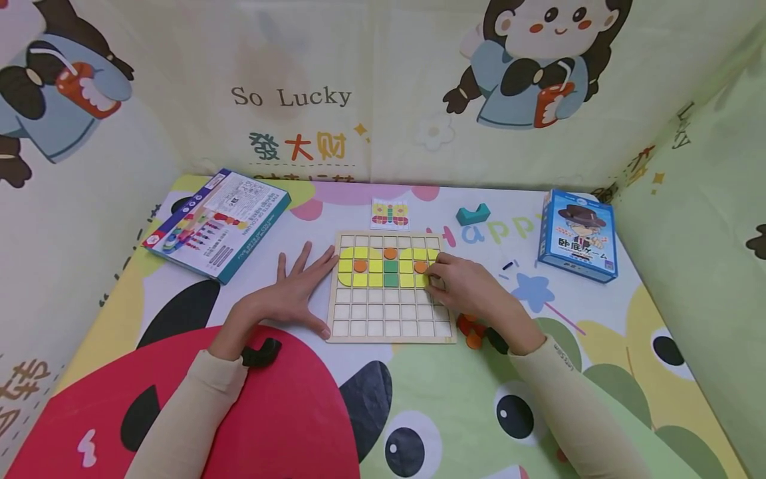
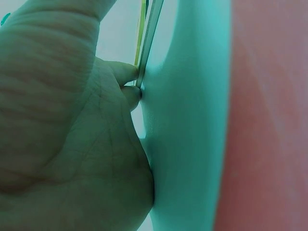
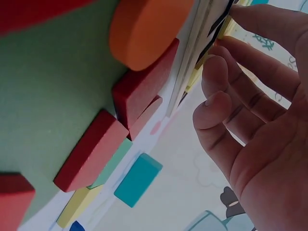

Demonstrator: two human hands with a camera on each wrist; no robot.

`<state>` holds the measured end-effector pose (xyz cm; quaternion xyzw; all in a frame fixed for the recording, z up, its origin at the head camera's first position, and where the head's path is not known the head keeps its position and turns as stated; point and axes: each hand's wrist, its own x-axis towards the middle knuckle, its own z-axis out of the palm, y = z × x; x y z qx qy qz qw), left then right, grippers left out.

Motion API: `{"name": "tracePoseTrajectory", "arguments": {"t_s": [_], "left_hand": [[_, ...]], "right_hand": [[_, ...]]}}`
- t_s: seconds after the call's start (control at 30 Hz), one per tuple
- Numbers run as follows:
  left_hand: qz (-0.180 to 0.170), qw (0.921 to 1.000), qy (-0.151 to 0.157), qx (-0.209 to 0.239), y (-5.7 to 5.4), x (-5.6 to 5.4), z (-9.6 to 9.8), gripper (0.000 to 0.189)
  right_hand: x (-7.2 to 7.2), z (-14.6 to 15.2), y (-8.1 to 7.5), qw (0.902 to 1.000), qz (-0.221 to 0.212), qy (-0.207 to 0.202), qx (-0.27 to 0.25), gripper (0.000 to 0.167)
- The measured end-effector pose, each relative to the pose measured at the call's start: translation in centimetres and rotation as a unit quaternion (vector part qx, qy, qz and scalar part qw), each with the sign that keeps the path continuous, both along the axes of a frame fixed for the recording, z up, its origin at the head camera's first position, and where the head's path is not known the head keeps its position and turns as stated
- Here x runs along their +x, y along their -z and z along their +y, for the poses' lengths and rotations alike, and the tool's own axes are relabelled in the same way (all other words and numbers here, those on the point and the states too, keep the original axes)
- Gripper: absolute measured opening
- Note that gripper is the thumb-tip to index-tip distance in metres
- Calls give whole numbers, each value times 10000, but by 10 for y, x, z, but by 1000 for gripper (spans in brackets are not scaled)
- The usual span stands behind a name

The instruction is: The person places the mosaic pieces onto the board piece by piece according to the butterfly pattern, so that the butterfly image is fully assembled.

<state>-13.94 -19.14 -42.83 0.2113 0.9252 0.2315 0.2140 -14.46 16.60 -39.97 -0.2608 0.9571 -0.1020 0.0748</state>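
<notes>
A wooden grid board (image 1: 391, 319) lies on the table with yellow tiles (image 1: 376, 266), green tiles (image 1: 391, 274) and round orange pieces (image 1: 390, 253) in its upper rows. My left hand (image 1: 293, 296) is spread at the board's left side, thumb and fingertips at its edge. At the upper right of the grid, my right hand (image 1: 463, 283) has its fingertips on a yellow tile and appears to pinch it; the fingers partly hide that tile. The right wrist view shows the last fingers of the right hand (image 3: 262, 91) curled inward. Above the board lies a butterfly picture card (image 1: 390, 214).
Loose orange (image 3: 147, 33) and red pieces (image 3: 91, 151) lie beside the board's lower right, partly under my right wrist. A teal notched block (image 1: 473, 214) sits behind. One flat box (image 1: 218, 226) lies at the left, a blue box (image 1: 577, 236) at the right.
</notes>
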Motion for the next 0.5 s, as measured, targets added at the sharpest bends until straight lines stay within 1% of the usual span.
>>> {"name": "tracePoseTrajectory", "arguments": {"t_s": [0.23, 0.33, 0.5], "left_hand": [[10, 10000, -33, 55, 0, 0, 0, 142], [-3, 10000, -38, 27, 0, 0, 0, 142], [-26, 10000, -61, 50, 0, 0, 0, 141]], "right_hand": [[0, 7, -8, 9998, -132, 164, -60, 35], [-1, 18, -13, 9995, -50, 243, -184, 33], [-4, 39, -22, 9984, 67, 495, -267, 33]]}}
